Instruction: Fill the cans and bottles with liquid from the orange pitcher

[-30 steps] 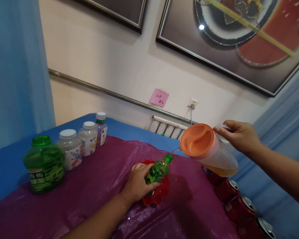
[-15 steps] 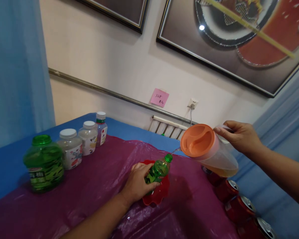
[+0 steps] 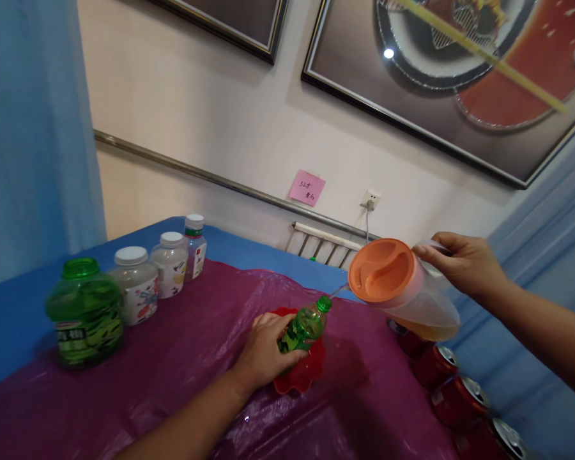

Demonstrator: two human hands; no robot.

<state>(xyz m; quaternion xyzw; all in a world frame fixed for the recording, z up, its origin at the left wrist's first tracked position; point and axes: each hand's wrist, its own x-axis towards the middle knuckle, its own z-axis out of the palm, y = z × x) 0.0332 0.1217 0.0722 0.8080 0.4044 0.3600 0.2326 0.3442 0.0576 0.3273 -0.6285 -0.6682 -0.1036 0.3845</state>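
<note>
My left hand (image 3: 268,348) is wrapped round a small green-labelled plastic bottle (image 3: 305,327), which leans to the right with its mouth uncovered. Beneath the bottle lies a red scalloped bowl (image 3: 299,382); whether the bottle's base touches it is hidden. My right hand (image 3: 464,259) grips the handle of a clear plastic pitcher (image 3: 429,303) with an orange lid (image 3: 382,271). The pitcher is tipped to the left, and a thin stream of liquid runs from its spout to the bottle's mouth. Some yellowish liquid shows along the pitcher's low side.
At the left stand a large green jar (image 3: 85,313), two white-capped jars (image 3: 137,284) (image 3: 170,265) and a white-capped bottle (image 3: 195,248). Several red cans (image 3: 457,399) line the right side. Purple plastic sheeting (image 3: 186,358) covers part of the blue tabletop (image 3: 239,246).
Almost nothing differs. Liquid keeps running from the tipped pitcher to the bottle, and both hands hold nearly the same positions.
</note>
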